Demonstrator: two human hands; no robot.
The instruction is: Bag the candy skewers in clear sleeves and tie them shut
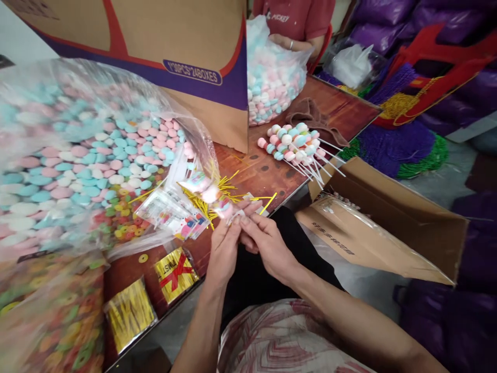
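My left hand (224,248) and my right hand (269,243) meet at the table's front edge, both closed with fingertips pinched together. Between them is a marshmallow skewer (210,194) in a clear wrapper, blurred, its sweets pointing away from me. The pinched lower end is hidden by my fingers. A gold twist tie (268,205) sticks out beside my fingers; whether they grip it is unclear. Just beyond lie a pile of loose gold twist ties (230,189) and printed clear bags (171,212). Unwrapped marshmallow skewers (293,141) with white sticks are stacked to the right.
A large bag of pastel marshmallows (89,160) and a bag of gummy rings (50,316) fill the left. Packs of twist ties (131,313) lie near the edge. Tall carton (174,31) behind; open carton (334,233) at right. Someone in a red shirt (295,18) sits opposite.
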